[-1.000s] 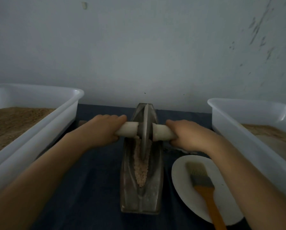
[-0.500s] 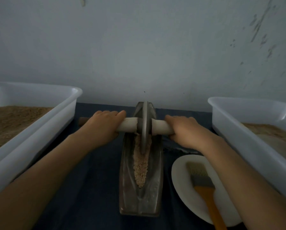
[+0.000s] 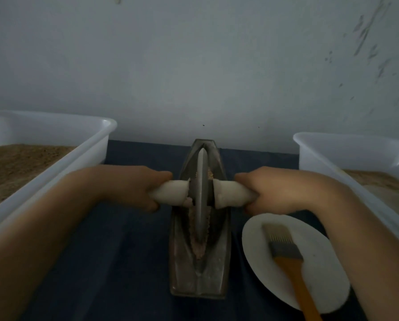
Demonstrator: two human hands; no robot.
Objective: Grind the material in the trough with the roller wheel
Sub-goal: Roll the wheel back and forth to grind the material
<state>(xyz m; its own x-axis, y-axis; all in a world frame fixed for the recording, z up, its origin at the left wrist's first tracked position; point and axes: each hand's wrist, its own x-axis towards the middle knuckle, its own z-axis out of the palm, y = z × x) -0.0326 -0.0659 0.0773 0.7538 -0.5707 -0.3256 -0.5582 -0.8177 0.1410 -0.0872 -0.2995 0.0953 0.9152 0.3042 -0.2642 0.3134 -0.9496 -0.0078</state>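
Both hands cover the outer ends of the wheel's pale handle (image 3: 231,193), and the roller wheel (image 3: 201,195) hides the middle of the material (image 3: 199,247), perhaps its thickest part. The left tub (image 3: 78,156), right tub (image 3: 332,149) and the brush (image 3: 286,251) handle run off the picture's edges.

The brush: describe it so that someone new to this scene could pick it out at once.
Start at the metal trough in the middle of the dark cloth, then look right to the white plate. The brush lies on it, grey bristles pointing away, and it is the only thing with an orange handle.
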